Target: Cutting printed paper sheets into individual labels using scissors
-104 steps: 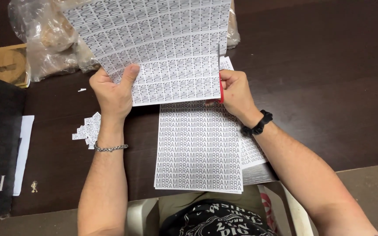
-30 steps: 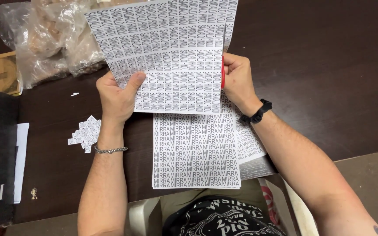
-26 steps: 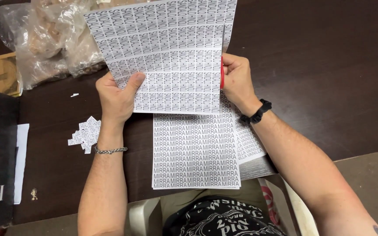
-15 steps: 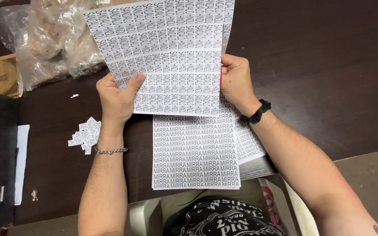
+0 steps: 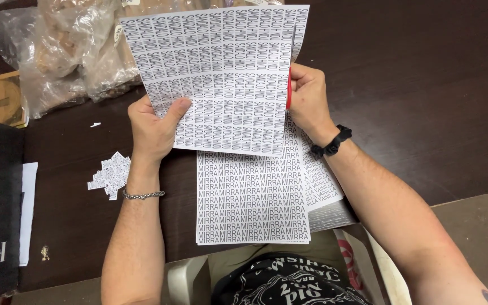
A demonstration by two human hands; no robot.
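Head view: left hand (image 5: pixel 152 127) pinches a printed sheet (image 5: pixel 221 73); right hand (image 5: pixel 309 96) grips red scissors (image 5: pixel 288 93) above the tabletop's (image 5: pixel 425 85) near edge.

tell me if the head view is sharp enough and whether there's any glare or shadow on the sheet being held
Head view: evenly lit and sharp; the held sheet shows no glare, only a faint shadow along its right fold by the right hand; the plastic bags catch soft highlights.
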